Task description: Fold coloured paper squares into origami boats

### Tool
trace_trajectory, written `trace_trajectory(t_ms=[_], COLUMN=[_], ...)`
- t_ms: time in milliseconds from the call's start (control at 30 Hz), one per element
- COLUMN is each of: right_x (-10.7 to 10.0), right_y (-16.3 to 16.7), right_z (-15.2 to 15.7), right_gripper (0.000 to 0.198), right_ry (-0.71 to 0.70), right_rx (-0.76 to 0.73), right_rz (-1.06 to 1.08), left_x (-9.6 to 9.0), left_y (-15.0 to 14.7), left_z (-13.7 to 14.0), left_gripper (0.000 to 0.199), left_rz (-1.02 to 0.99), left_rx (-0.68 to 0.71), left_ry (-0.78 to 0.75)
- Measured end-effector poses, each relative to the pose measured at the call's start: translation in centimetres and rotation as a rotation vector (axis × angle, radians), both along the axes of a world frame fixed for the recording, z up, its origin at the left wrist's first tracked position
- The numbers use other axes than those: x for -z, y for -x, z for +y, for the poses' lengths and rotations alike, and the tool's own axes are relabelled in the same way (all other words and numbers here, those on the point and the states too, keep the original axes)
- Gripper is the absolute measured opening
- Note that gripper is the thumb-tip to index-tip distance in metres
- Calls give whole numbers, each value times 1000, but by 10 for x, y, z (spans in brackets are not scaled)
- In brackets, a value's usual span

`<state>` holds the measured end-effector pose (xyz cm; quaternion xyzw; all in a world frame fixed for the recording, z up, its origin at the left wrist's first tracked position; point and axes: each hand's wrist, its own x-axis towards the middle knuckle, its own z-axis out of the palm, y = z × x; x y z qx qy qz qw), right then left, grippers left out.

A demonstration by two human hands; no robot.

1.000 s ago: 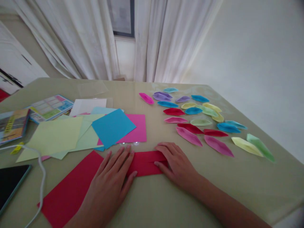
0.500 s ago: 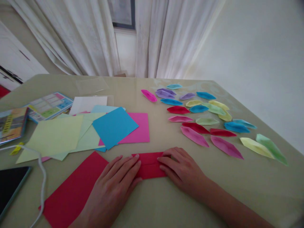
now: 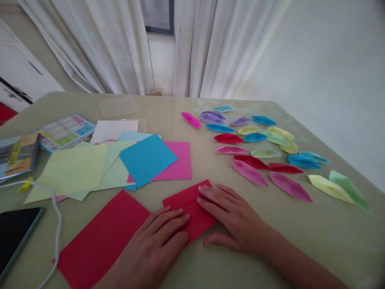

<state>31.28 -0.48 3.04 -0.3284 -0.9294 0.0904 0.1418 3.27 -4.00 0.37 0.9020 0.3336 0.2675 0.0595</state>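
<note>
A folded red paper [image 3: 195, 212] lies tilted on the table in front of me, its right end higher than its left, with a crease running along its length. My left hand [image 3: 162, 237] rests flat on its lower left part, fingers stretched out. On its right part lie the fingertips of my right hand [image 3: 228, 216], thumb spread away below. Beneath and beside my left forearm is a larger red sheet [image 3: 102, 237], partly covered by that hand.
Paper boats [image 3: 249, 172] in several colours spread over the right side. Left are a blue sheet [image 3: 148, 160], a pink sheet [image 3: 177, 160], pale green sheets [image 3: 78, 164], a booklet [image 3: 18, 154], a white cable [image 3: 57, 224] and a dark-screened tablet or phone [image 3: 18, 237].
The folded red paper has turned, its right end swinging away from me, and more of its width shows. Both hands shifted with it; the right thumb now spreads outward.
</note>
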Motion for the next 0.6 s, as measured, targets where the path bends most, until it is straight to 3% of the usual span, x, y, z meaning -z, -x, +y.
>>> trace_trajectory(t_ms=[133,367,500,600], right_x=[2,10,8,7], right_y=[9,18,22,22], right_z=[-8,-13,-16,-15], right_gripper=[52,35,13,17], right_ry=[-66,-83,-20,39], right_rx=[-111,-112,-92,-109], right_rz=[-3,98,93,52], left_x=[-1,-4,2,2], left_y=[-5,-3,-5,-3], left_z=[0,2,-2,-5], left_gripper=[39,39,32,35], left_rz=[79,-13,-36,68], left_rx=[32,-14,-38,30], left_ry=[-70,-65,-39,-89])
